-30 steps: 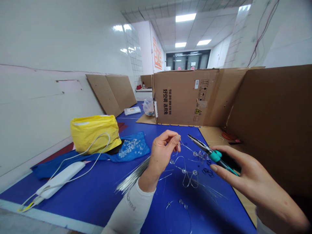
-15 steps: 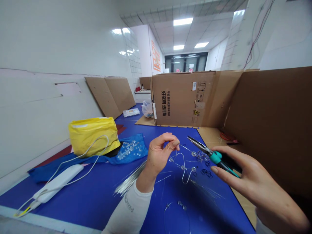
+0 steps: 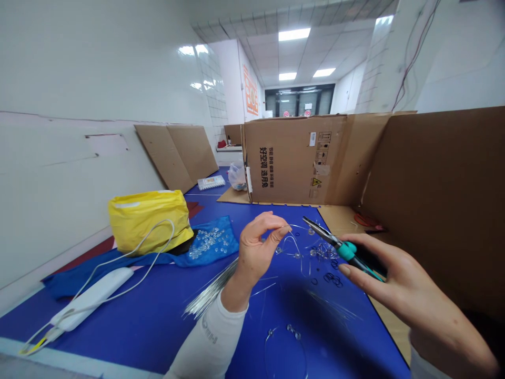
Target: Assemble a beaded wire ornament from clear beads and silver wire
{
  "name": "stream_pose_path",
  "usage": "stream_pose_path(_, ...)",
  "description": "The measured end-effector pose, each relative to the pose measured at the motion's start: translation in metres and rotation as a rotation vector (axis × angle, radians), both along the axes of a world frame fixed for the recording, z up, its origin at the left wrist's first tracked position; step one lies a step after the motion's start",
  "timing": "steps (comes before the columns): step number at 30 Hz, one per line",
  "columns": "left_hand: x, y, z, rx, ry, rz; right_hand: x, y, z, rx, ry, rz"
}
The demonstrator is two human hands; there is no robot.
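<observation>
My left hand [image 3: 258,242] pinches a thin silvery wire [image 3: 292,238] between thumb and forefinger above the blue table. Clear beads [image 3: 297,255] are threaded on this bent wire, and one end reaches right toward a bead near the plier tips. In my right hand [image 3: 406,279] are needle-nose pliers [image 3: 341,250] with teal and black handles, their jaws pointing up and left; the jaws look nearly closed and grip nothing I can see. Under the pliers lie more clear beads [image 3: 322,251] and small black rings [image 3: 333,279].
A bundle of straight wires [image 3: 211,292] lies beneath my left forearm. Loose clear beads [image 3: 211,239] rest on a blue cloth [image 3: 232,226] beside a yellow bag [image 3: 150,218]. A white power strip [image 3: 92,300] lies at the left; a cardboard box [image 3: 292,158] stands behind.
The beaded wire has turned in my left fingers, its hanging loop swinging upward. My left hand and the pliers stay in nearly the same place. The whole view has shifted slightly.
</observation>
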State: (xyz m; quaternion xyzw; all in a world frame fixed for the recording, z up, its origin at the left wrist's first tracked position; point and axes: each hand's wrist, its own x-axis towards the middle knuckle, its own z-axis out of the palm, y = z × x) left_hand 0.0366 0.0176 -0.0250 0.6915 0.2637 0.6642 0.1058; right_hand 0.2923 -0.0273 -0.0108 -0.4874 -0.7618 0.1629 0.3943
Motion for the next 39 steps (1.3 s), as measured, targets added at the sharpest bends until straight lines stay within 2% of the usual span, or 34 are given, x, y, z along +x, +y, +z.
stream_pose_path(12, 0.003, -0.011, 0.003, 0.429, 0.366, 0.399, 0.000, 0.003, 0.001, -0.036, 0.003, 0.036)
stream_pose_path(16, 0.004, -0.011, 0.001, 0.440, 0.419, 0.408, 0.002, 0.000, 0.001, -0.060, -0.003, 0.047)
stream_pose_path(22, 0.005, -0.012, 0.002, 0.527, 0.461, 0.496, 0.007, -0.004, -0.002, -0.062, 0.022, 0.031)
stream_pose_path(26, 0.006, -0.013, 0.003, 0.429, 0.384, 0.409, 0.008, -0.003, -0.003, -0.035, 0.035, 0.038)
stream_pose_path(33, 0.003, -0.006, 0.002, 0.074, 0.148, 0.017, -0.003, -0.003, -0.001, 0.101, 0.074, -0.015)
stream_pose_path(36, 0.003, -0.003, 0.004, -0.037, 0.147, -0.127, -0.011, -0.004, 0.000, 0.048, 0.126, 0.045)
stream_pose_path(39, 0.005, -0.002, 0.006, -0.137, 0.121, -0.203, -0.018, -0.003, 0.001, -0.049, 0.172, 0.143)
